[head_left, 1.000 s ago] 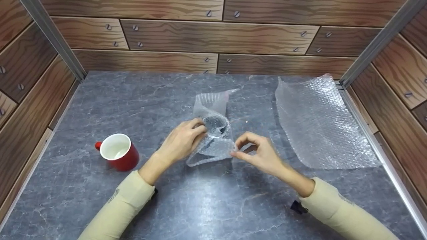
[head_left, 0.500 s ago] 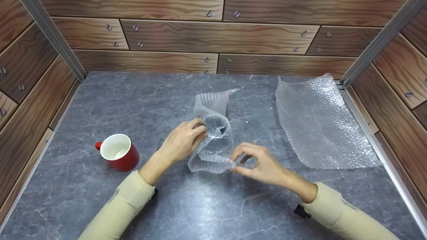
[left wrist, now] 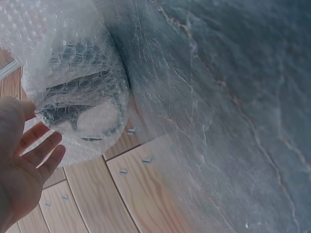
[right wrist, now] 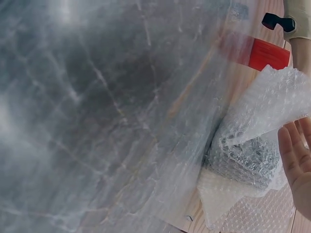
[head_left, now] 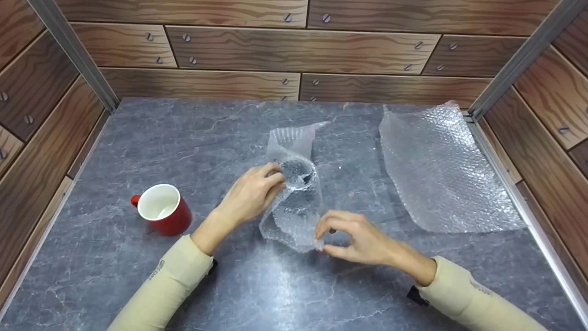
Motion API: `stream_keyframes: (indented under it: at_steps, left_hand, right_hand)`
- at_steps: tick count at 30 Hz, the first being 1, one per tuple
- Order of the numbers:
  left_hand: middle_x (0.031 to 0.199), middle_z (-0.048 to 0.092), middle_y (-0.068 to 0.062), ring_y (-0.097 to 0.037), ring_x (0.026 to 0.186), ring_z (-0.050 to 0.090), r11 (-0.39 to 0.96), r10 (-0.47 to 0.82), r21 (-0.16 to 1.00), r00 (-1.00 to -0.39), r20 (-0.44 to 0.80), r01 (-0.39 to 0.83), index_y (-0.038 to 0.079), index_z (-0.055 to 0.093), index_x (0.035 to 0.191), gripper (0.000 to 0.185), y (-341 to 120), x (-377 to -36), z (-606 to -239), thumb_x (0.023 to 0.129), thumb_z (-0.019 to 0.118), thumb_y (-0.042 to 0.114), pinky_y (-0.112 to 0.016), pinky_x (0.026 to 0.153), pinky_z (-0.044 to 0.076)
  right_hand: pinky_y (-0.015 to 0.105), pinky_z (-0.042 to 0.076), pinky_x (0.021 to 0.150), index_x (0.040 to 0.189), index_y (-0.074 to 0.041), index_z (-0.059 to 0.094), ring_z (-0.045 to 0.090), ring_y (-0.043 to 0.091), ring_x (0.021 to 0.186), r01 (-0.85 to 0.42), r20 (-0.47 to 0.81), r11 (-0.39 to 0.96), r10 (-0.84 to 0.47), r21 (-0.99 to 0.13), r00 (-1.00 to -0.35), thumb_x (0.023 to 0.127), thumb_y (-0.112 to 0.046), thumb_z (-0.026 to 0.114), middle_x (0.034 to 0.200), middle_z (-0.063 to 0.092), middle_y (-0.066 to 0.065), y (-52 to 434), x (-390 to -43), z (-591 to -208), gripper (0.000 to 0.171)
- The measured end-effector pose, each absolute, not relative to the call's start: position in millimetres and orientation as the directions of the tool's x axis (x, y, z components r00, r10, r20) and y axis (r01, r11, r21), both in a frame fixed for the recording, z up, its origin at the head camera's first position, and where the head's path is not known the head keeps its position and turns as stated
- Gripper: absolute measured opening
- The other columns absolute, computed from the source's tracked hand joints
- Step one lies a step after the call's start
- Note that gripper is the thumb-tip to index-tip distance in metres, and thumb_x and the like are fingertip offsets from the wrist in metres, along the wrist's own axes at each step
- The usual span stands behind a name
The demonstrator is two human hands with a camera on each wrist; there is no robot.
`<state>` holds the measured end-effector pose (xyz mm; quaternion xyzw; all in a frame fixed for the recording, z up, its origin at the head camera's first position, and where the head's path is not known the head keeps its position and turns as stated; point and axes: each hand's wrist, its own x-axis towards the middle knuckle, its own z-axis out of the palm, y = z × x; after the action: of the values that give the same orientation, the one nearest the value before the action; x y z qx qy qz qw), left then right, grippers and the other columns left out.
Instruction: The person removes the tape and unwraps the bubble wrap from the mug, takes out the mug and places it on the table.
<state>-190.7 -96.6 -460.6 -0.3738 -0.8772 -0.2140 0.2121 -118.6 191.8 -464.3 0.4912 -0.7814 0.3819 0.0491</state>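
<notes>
From my right wrist camera I see my right hand (right wrist: pixel 297 167) with straight fingers beside the bubble wrap (right wrist: pixel 252 160), bundled around something dark. A red mug (right wrist: pixel 265 53) sits blurred beyond, on the grey marbled table (right wrist: pixel 97 97).

My head camera looks down over both my hands (head_left: pixel 298 211) — each wrist camera sits close, sharing the bubble-wrapped bundle (left wrist: pixel 80 104) between them.
</notes>
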Motion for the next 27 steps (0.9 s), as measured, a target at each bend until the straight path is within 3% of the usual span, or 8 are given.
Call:
stream_keyframes:
  at_steps: [3, 15, 27]
  left_hand:
    - [0.117, 0.072, -0.007, -0.027, 0.103, 0.073, 0.630, 0.565, 0.219, -0.633, 0.530, 0.745, 0.012, 0.074, 0.107, 0.013, -97, -191, -460, 0.105, 0.064, 0.019, -0.045, 0.103, 0.059]
    - [0.117, 0.071, -0.006, -0.025, 0.102, 0.072, 0.638, 0.570, 0.194, -0.626, 0.532, 0.746, 0.012, 0.073, 0.106, 0.013, -97, -190, -461, 0.106, 0.063, 0.021, -0.042, 0.099, 0.060]
    - [0.117, 0.071, -0.006, -0.026, 0.103, 0.072, 0.631, 0.569, 0.198, -0.621, 0.538, 0.750, 0.012, 0.073, 0.106, 0.015, -96, -190, -461, 0.107, 0.062, 0.022, -0.042, 0.101, 0.060]
  right_hand:
    - [0.030, 0.064, 0.090, 0.106, -0.012, 0.073, 0.072, 0.017, 0.098, -0.833, 0.453, 0.240, -0.748, -0.499, -0.486, 0.083, -0.001, 0.080, 0.107, 0.074, 0.002, 191, -117, -467, 0.026]
    - [0.020, 0.060, 0.082, 0.101, -0.017, 0.074, 0.069, 0.011, 0.090, -0.927, 0.463, 0.221, -0.816, -0.304, -0.346, 0.083, -0.010, 0.083, 0.101, 0.073, 0.000, 185, -115, -478, 0.021]
    - [0.018, 0.059, 0.083, 0.099, -0.022, 0.077, 0.067, 0.008, 0.092, -0.946, 0.405, 0.256, -0.858, -0.198, -0.317, 0.082, -0.019, 0.086, 0.102, 0.073, -0.004, 179, -110, -488, 0.019]
